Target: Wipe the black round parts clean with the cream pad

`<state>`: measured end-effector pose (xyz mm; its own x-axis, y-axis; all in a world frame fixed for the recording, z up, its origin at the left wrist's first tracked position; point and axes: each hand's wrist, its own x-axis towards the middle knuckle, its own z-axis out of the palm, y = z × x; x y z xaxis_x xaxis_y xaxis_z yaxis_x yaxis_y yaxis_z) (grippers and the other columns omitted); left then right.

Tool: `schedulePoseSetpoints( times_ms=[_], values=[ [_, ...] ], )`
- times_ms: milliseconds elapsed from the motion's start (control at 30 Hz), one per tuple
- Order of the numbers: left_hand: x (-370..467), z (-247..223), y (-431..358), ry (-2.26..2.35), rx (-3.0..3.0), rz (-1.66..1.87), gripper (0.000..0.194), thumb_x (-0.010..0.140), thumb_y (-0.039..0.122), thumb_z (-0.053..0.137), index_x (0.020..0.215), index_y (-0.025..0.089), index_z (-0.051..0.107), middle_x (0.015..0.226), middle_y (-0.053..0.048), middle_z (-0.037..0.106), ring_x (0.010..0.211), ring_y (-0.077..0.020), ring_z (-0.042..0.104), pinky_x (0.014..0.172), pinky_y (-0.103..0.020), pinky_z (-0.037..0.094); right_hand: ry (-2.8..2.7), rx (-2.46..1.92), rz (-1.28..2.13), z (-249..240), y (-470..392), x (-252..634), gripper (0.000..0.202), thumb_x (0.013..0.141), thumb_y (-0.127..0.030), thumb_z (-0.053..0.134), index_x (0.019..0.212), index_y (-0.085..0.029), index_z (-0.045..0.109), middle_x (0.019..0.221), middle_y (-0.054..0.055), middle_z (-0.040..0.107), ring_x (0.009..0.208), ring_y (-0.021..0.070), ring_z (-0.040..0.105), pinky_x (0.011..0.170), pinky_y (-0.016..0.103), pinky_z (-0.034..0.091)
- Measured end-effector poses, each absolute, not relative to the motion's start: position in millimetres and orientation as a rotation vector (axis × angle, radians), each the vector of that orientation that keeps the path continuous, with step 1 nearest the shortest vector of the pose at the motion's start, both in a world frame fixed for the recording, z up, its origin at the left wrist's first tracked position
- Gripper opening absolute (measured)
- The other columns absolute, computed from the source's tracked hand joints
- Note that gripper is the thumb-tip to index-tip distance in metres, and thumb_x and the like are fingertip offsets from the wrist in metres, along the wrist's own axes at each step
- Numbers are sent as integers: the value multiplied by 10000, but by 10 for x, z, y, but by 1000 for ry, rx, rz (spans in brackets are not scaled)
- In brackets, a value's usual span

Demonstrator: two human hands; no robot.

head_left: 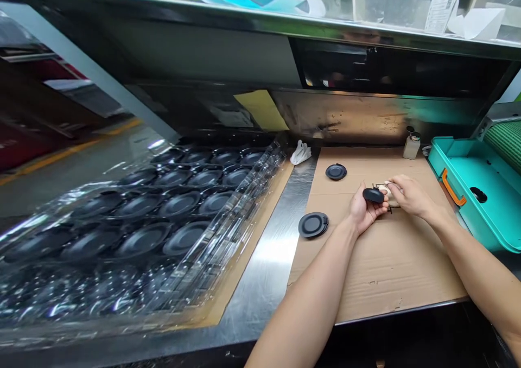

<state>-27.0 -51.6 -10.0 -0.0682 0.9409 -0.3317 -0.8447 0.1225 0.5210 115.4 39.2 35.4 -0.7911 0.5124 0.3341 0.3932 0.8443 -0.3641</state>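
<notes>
My left hand holds a small round black part above the cardboard sheet, its fingers curled beneath it. Just to the right, my right hand is closed, thumb and fingers pinched near a pale cloth-like thing; what exactly the fingertips grip is too small to tell. Two round black parts lie on the cardboard left of my hands: one farther back, the other nearer.
A clear plastic tray with several round black parts covers the left side. White crumpled tissue lies behind. A small bottle stands at the back, beside a teal bin with an orange handle. A metal shelf overhangs the bench.
</notes>
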Motion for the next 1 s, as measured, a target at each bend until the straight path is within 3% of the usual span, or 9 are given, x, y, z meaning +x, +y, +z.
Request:
schedulePoseSetpoints(
  times_ms=[333, 633, 800, 1000],
  values=[
    [-118, -190, -467, 966, 367, 1542, 579, 986, 611, 426, 792, 117, 660, 598, -80, 648, 459, -163, 612, 437, -259, 509, -2721, -702, 220, 64, 416, 1196, 294, 1018, -329, 439, 886, -243, 687, 852, 27, 610, 743, 161, 557, 697, 274, 368],
    [-78, -193, -465, 1097, 459, 1494, 584, 984, 595, 440, 709, 125, 651, 580, -90, 651, 432, -168, 610, 415, -259, 479, -2679, -695, 227, 76, 359, 1276, 269, 999, -295, 456, 939, -249, 714, 930, 30, 663, 825, 167, 597, 709, 278, 374],
    [-34, -196, -486, 1216, 634, 1456, 617, 953, 630, 481, 626, 136, 651, 554, -97, 652, 426, -165, 604, 408, -250, 453, -2745, -660, 266, 132, 392, 1312, 296, 976, -291, 484, 798, -229, 712, 837, 40, 661, 819, 179, 599, 742, 279, 393],
    [-47, -181, -496, 1282, 813, 1340, 640, 975, 592, 419, 588, 142, 655, 592, -124, 684, 434, -166, 594, 419, -263, 461, -2694, -544, 407, 169, 445, 1336, 317, 953, -281, 468, 781, -208, 723, 778, 42, 647, 759, 167, 581, 728, 264, 401]
  ],
)
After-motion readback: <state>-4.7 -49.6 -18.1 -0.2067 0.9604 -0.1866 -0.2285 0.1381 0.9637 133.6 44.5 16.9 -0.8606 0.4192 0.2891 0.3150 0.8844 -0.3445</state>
